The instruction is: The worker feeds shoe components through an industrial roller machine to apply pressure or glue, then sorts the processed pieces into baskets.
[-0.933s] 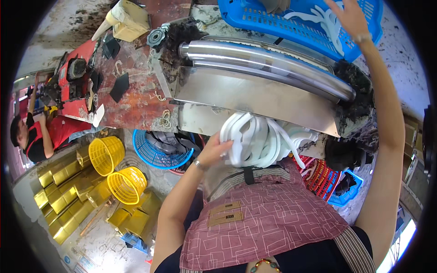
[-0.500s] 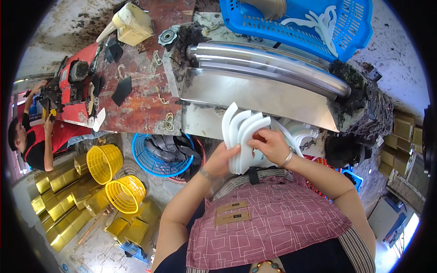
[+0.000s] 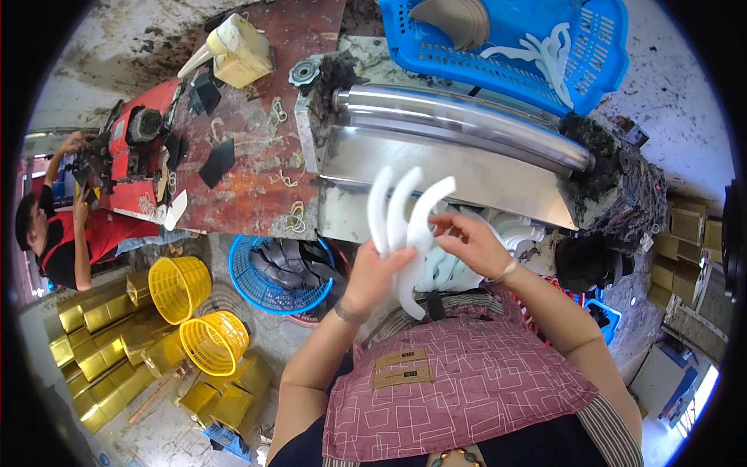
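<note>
My left hand (image 3: 372, 274) is closed around several curved white strips (image 3: 422, 226), thumb in front, and their upper ends fan out above it. The strips look flat and crescent-like, and the front one hangs lowest, near my apron. Beside its right edge is my right hand (image 3: 476, 247), its fingers bent and slightly parted. I see nothing in its grip; whether a fingertip touches the strip is hard to tell. More pale strips (image 3: 443, 272) lie behind and below my hands, partly hidden.
Ahead is a roller machine with metal rollers (image 3: 467, 124) and a sloping metal plate (image 3: 436, 159). A blue basket (image 3: 599, 74) with white strips stands beyond it. To the left are a blue round basket (image 3: 241, 272), yellow baskets (image 3: 179, 288) and a person (image 3: 66, 241) at a red machine.
My right hand has moved off the strips toward the right. The strips in my left hand are spread wider, and the front one sits lower. The view has shifted slightly.
</note>
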`<state>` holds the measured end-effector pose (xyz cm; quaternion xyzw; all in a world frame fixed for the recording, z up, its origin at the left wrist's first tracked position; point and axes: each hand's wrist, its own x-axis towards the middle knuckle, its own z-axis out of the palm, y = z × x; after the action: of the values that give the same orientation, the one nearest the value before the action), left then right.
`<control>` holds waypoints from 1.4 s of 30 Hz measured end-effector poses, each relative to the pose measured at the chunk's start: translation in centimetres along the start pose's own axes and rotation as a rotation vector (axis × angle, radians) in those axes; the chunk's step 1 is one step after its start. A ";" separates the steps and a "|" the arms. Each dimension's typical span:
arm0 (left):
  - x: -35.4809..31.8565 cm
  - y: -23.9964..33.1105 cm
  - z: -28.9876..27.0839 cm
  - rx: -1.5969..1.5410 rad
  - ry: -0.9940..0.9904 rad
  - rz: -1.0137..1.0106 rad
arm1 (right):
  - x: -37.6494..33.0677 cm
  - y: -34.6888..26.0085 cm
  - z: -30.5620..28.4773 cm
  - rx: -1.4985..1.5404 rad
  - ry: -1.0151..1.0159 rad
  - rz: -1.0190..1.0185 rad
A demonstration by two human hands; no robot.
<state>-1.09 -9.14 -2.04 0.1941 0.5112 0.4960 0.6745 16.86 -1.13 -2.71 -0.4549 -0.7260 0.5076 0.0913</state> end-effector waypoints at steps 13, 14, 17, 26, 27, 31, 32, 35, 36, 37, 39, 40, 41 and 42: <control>5.0 0.5 6.9 -0.122 -0.194 -0.260 | -1.3 -0.2 -2.9 0.867 0.409 0.098; 5.4 0.0 7.4 -0.159 -0.125 -0.298 | -1.3 0.1 -3.1 0.874 0.481 0.101; 7.0 -0.7 8.1 -0.132 -0.123 -0.340 | -0.6 1.4 -4.5 0.585 0.454 0.400; 12.9 2.6 8.4 0.150 -0.131 -0.291 | 3.6 3.2 -10.6 -0.583 0.598 -0.032; 12.4 2.8 7.9 0.213 -0.115 -0.270 | 4.6 2.5 -11.9 -0.685 0.628 -0.127; 11.9 3.3 7.3 0.284 -0.104 -0.344 | 12.5 0.6 -15.8 -0.518 0.172 0.156; 12.2 3.5 7.4 0.253 -0.083 -0.395 | 14.5 0.7 -16.2 -0.349 -0.046 0.284; 13.8 4.3 7.8 0.189 -0.127 -0.317 | 18.0 2.8 -16.4 -0.494 -0.245 0.289; 13.9 4.6 7.7 0.203 -0.080 -0.328 | 18.6 3.5 -16.6 -0.535 -0.223 0.339; 13.8 4.9 7.5 0.256 -0.124 -0.391 | 18.9 4.2 -16.7 -0.544 -0.271 0.197; 12.6 5.2 7.0 0.414 -0.152 -0.574 | 19.2 4.6 -17.1 -0.429 -0.213 0.003; 11.7 5.1 7.0 0.391 -0.191 -0.554 | 19.2 4.3 -17.5 -0.372 -0.226 -0.068; 10.8 5.0 7.0 0.518 -0.324 -0.586 | 19.3 3.7 -17.9 -0.230 -0.291 0.016; 10.2 4.9 7.1 0.644 -0.458 -0.618 | 19.2 2.9 -18.3 -0.084 -0.357 0.091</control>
<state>2.73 3.57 -0.44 0.3360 0.5109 0.0345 0.7905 18.46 25.46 -2.87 -0.3934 -0.7300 0.5530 -0.0812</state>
